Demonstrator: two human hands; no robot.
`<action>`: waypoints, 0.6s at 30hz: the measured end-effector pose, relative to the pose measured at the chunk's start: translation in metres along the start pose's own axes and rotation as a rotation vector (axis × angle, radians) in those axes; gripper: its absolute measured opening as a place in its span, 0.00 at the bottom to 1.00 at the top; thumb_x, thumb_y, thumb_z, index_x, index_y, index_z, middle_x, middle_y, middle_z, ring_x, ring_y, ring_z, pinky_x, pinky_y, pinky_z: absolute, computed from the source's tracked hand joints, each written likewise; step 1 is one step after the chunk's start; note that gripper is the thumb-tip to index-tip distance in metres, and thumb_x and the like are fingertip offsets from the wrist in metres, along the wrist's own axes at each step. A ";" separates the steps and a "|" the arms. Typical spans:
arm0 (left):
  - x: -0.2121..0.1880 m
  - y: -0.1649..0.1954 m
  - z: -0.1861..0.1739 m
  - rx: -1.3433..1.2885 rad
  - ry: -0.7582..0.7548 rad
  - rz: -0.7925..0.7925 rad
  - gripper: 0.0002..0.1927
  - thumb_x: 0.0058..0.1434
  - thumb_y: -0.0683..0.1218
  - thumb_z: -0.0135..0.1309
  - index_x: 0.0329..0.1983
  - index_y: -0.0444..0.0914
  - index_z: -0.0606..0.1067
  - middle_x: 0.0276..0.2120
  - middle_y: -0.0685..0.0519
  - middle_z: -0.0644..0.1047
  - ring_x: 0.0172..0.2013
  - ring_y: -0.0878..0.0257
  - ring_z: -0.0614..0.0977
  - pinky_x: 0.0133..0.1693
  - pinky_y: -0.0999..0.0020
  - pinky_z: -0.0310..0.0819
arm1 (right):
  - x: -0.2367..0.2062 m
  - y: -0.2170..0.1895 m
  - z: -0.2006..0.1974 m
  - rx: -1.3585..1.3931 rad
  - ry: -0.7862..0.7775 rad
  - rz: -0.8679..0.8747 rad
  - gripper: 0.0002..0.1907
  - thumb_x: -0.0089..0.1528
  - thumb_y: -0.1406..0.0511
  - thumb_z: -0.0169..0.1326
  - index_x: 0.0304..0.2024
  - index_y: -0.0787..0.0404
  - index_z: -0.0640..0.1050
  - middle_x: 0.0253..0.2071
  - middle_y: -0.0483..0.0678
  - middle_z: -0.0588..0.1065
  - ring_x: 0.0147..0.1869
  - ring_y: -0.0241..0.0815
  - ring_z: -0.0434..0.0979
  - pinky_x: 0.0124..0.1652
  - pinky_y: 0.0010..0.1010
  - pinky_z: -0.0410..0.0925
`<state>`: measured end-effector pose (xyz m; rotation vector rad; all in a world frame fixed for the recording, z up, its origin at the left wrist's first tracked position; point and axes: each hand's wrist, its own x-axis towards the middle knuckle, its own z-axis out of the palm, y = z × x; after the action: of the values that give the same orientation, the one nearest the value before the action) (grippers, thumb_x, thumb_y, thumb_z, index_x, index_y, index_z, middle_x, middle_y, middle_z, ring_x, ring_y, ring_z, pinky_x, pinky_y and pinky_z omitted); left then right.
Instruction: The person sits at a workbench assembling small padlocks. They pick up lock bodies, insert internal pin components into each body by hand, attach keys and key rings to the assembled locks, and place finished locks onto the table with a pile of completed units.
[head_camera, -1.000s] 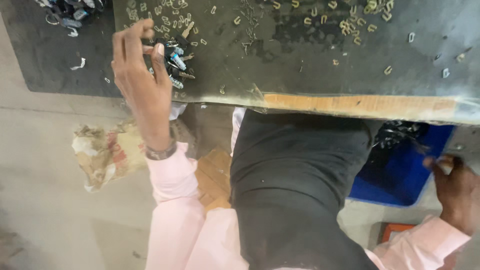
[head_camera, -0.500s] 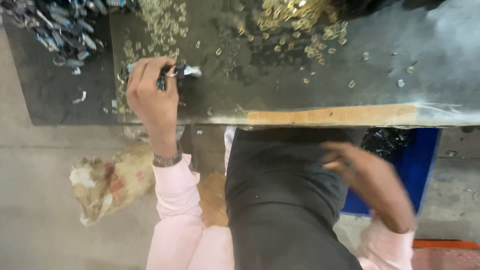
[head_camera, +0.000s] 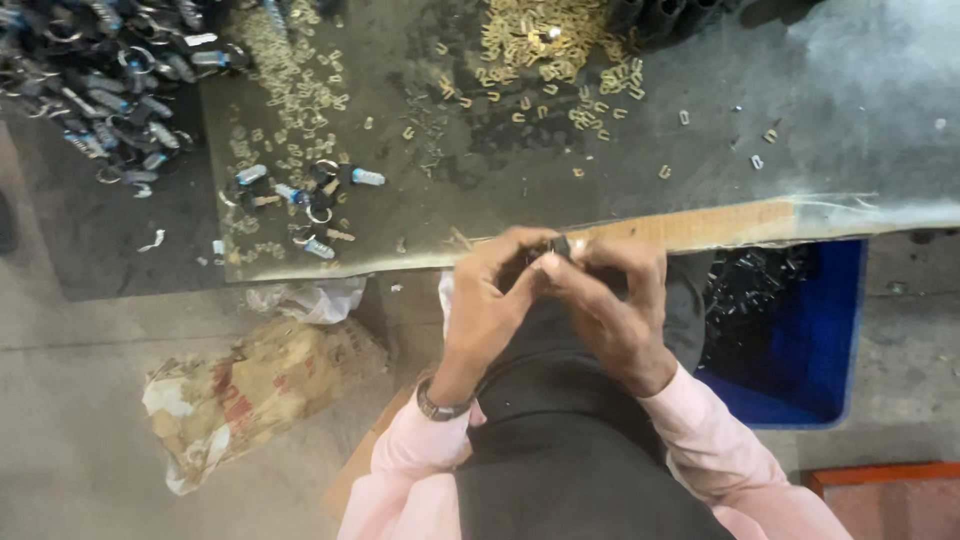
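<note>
1. Head view shows us both hands meeting just below the near edge of the table, over the lap.
2. We see the left hand and right hand touching at the fingertips, each grip pressed together on a small dark part pinched between them.
3. We cannot tell what kind of part it is, as the fingers cover most of it.
4. On the table, up and left of the hands, lies a cluster of key rings with small blue and silver tags, well apart from the hands.
5. A bigger heap of the same dark rings sits at the far left corner.
6. A pile of small brass clips lies at the far edge, with loose ones scattered around.
7. A blue crate holding dark metal pieces stands on the floor just right of the right hand.
8. A crumpled sack lies on the floor to the left.
</note>
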<state>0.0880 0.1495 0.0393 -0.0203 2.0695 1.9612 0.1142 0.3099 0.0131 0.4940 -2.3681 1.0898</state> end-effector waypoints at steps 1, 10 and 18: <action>-0.002 -0.003 0.003 0.032 -0.024 -0.007 0.12 0.68 0.36 0.54 0.54 0.36 0.79 0.42 0.55 0.83 0.41 0.69 0.81 0.45 0.74 0.77 | -0.007 0.005 -0.006 -0.010 -0.020 -0.027 0.30 0.52 0.76 0.68 0.55 0.51 0.80 0.47 0.44 0.71 0.49 0.45 0.75 0.48 0.38 0.69; -0.024 -0.018 0.009 -0.463 -0.449 -0.284 0.18 0.73 0.41 0.40 0.62 0.33 0.74 0.51 0.55 0.75 0.54 0.68 0.76 0.59 0.70 0.70 | -0.055 0.032 -0.022 0.203 -0.027 -0.238 0.23 0.53 0.72 0.72 0.49 0.55 0.80 0.51 0.48 0.72 0.53 0.52 0.79 0.46 0.35 0.70; -0.015 -0.007 -0.012 -0.145 -0.478 0.005 0.22 0.73 0.52 0.42 0.61 0.35 0.74 0.49 0.53 0.76 0.50 0.68 0.77 0.53 0.71 0.72 | -0.051 0.017 -0.013 0.282 0.160 -0.131 0.15 0.58 0.64 0.69 0.46 0.54 0.78 0.48 0.43 0.71 0.51 0.42 0.72 0.47 0.36 0.69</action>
<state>0.1014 0.1349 0.0360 0.3851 1.6199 1.8855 0.1509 0.3371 -0.0183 0.6255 -2.0253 1.3556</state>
